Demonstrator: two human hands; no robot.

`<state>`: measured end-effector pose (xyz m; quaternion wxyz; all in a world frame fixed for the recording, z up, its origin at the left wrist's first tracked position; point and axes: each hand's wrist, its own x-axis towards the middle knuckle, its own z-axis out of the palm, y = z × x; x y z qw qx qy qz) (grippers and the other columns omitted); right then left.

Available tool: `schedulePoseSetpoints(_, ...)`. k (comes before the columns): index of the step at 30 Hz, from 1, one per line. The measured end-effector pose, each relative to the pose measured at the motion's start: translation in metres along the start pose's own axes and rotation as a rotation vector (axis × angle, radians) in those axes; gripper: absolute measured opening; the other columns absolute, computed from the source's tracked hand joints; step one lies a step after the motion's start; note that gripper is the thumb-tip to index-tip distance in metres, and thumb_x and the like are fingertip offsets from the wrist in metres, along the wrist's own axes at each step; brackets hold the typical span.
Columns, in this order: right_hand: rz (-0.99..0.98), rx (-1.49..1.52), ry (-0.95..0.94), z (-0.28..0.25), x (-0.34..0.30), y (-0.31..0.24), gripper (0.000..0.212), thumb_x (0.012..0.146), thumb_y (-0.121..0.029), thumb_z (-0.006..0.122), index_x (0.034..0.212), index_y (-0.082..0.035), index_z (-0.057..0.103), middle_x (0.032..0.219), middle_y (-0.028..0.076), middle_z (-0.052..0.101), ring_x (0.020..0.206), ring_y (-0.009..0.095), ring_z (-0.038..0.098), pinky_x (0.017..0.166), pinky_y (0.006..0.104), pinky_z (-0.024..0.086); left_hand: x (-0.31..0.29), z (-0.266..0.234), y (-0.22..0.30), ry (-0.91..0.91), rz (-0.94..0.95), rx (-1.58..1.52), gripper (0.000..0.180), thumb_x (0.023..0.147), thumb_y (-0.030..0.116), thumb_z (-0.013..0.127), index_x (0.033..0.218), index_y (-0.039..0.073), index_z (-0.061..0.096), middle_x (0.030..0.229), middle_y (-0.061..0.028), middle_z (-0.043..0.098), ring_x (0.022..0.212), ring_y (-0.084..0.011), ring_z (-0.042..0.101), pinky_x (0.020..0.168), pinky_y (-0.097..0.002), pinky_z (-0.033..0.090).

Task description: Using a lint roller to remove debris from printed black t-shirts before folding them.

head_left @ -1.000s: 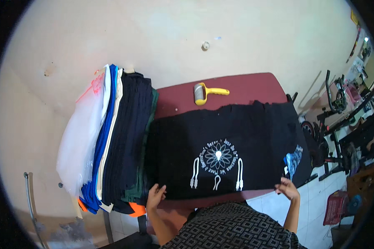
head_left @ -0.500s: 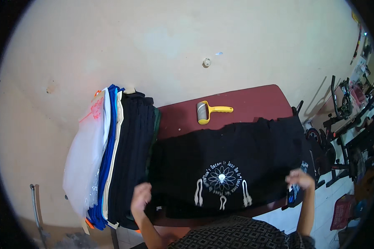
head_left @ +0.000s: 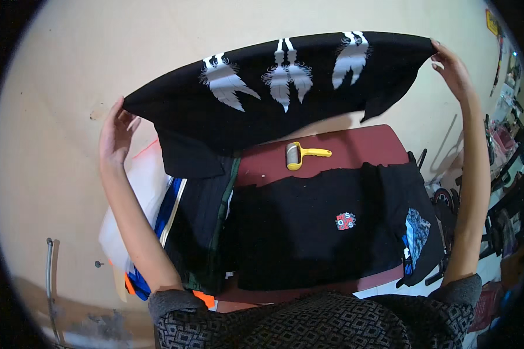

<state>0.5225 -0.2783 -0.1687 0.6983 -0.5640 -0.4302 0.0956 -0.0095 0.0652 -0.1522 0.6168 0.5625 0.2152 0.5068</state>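
Observation:
Lifted in front of the wall, a black T-shirt with white feather prints hangs stretched between my hands. At its upper left corner the fingers of my left hand are closed on the cloth. My right hand pinches the upper right corner. Below it, another black T-shirt with a small red and white print lies spread on the dark red table. On its right side is a black garment with a blue-grey picture print.
Behind the spread shirt lies a lint roller with a yellow handle. A stack of folded dark clothes stands at the left, beside a clear plastic bag. Exercise equipment and a red basket are at the right.
Both hands have risen far up from the table's near edge, lifting the feather-printed black T-shirt off the pile. The shirt with the small red and white print is now uncovered beneath.

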Motion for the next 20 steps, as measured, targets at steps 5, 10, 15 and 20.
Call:
schedulePoseSetpoints(5, -0.082, -0.109, -0.102, -0.018, -0.008, -0.025, 0.035, 0.084, -0.035, 0.055, 0.109, -0.012, 0.060, 0.087, -0.005, 0.054, 0.084, 0.006, 0.048, 0.078, 0.0237, 0.037, -0.033, 0.000, 0.028, 0.139, 0.120, 0.221, 0.016, 0.079, 0.028, 0.063, 0.083, 0.013, 0.061, 0.077, 0.0008, 0.059, 0.078, -0.0106, 0.054, 0.076, -0.0270, 0.044)
schedulePoseSetpoints(10, -0.243, -0.137, -0.061, -0.028, -0.021, -0.042, 0.038, 0.084, -0.035, 0.055, 0.114, -0.011, 0.057, 0.093, -0.003, 0.056, 0.087, 0.007, 0.049, 0.081, 0.0233, 0.037, -0.050, -0.014, 0.033, 0.219, 0.183, 0.210, 0.020, 0.078, 0.029, 0.066, 0.086, 0.011, 0.063, 0.079, 0.0007, 0.060, 0.074, -0.0087, 0.054, 0.072, -0.0234, 0.045)
schedulePoseSetpoints(15, -0.128, -0.261, -0.008, -0.007, -0.032, -0.018, 0.043, 0.080, -0.041, 0.058, 0.108, -0.008, 0.060, 0.094, 0.000, 0.058, 0.088, 0.010, 0.050, 0.083, 0.0254, 0.037, -0.054, -0.028, 0.012, 0.250, 0.176, 0.382, 0.024, 0.079, 0.035, 0.064, 0.084, 0.012, 0.062, 0.072, 0.0018, 0.056, 0.068, -0.0076, 0.049, 0.063, -0.0220, 0.040)
schedulePoseSetpoints(20, 0.233, -0.413, -0.110, -0.021, -0.052, 0.053, 0.037, 0.075, -0.044, 0.063, 0.097, -0.013, 0.064, 0.082, -0.005, 0.053, 0.077, 0.006, 0.047, 0.074, 0.0241, 0.037, -0.057, -0.036, -0.041, 0.112, -0.148, 0.645, 0.028, 0.080, 0.038, 0.060, 0.085, 0.011, 0.056, 0.067, 0.0034, 0.047, 0.068, -0.0087, 0.048, 0.068, -0.0287, 0.042)
